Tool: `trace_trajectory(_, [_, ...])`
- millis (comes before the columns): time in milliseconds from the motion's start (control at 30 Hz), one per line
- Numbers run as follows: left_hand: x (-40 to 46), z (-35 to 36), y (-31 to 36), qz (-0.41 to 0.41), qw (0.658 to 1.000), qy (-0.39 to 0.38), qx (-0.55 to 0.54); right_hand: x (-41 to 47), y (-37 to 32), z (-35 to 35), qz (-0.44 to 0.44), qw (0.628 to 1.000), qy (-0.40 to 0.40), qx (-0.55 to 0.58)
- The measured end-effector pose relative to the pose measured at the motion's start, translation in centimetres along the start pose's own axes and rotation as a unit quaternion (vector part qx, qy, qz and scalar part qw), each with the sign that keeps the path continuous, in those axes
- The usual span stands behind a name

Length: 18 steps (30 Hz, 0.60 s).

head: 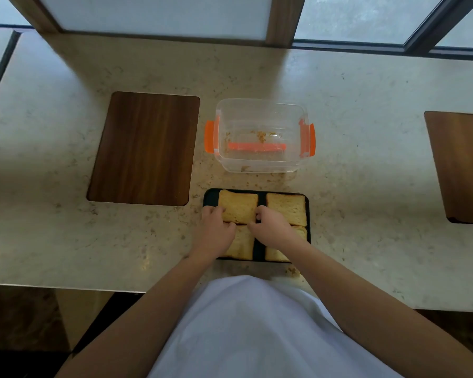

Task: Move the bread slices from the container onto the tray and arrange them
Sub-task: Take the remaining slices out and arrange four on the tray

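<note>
Already four bread slices lie on the black tray [208, 197]; the clear container [260, 162] holds only crumbs. Both hands' fingers pinch the far-left slice [238, 205] by its near corners: left hand [216, 230], right hand [271, 227]. Squeezing could tear it.

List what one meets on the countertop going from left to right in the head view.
Dark wooden rectangular board → clear plastic container with orange clips → second dark wooden board at the right edge.

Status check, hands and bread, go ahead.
Left hand and right hand both on far-left slice. Four slices on tray. Container emptied, crumbs only. Nothing obstructing.
</note>
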State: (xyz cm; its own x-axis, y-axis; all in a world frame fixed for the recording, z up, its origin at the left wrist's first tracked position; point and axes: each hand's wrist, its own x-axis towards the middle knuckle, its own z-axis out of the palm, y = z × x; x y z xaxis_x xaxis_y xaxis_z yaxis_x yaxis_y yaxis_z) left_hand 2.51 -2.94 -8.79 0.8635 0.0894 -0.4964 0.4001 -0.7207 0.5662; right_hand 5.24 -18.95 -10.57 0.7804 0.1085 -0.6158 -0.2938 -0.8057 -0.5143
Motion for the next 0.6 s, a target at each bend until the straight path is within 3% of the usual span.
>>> trace_trajectory(400, [-0.2,-0.5,-1.1,0.023,1.0,-0.009,-0.006,-1.5,0.2,0.5,0.102,0.975,-0.045,0.194])
trace_trajectory(600, [0.3,-0.6,-1.3,0.007,0.999,-0.031,-0.024,-1.2,-0.3,0.1,0.133,0.964,-0.061,0.224])
